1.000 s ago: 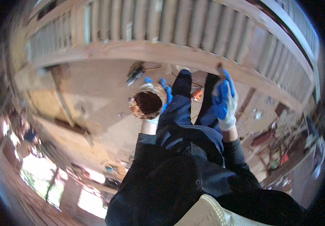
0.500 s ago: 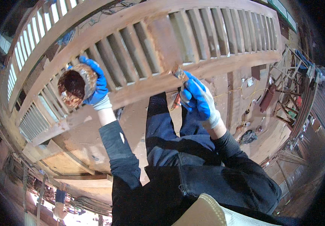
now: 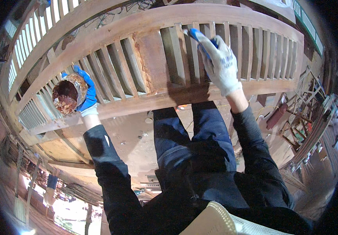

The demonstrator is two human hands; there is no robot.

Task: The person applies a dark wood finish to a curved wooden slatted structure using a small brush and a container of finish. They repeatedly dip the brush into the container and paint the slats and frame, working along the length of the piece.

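Note:
A louvered wooden panel (image 3: 151,55) stretches across in front of me, with slats on both sides of a plain middle board. My left hand (image 3: 88,92), in a blue and white glove, is closed around a rusty, stained can (image 3: 80,81) over the panel's left slats. Dark reddish-brown matter coats the can's inside. My right hand (image 3: 222,64), gloved the same way, grips a paintbrush with fingers closed. Only the brush's tip (image 3: 185,32) shows, against the slats right of the middle board near the far rail; the hand hides the rest.
Another slatted panel (image 3: 57,37) stands beyond at the far left. To the right are a jumble of wooden frames (image 3: 294,129) and a dark red block-like piece (image 3: 276,116). A board (image 3: 75,147) lies below the panel's left end.
My right hand has moved up and away from me with the paintbrush, from the near rail to the slats by the far rail. My left hand has shifted slightly left with the can.

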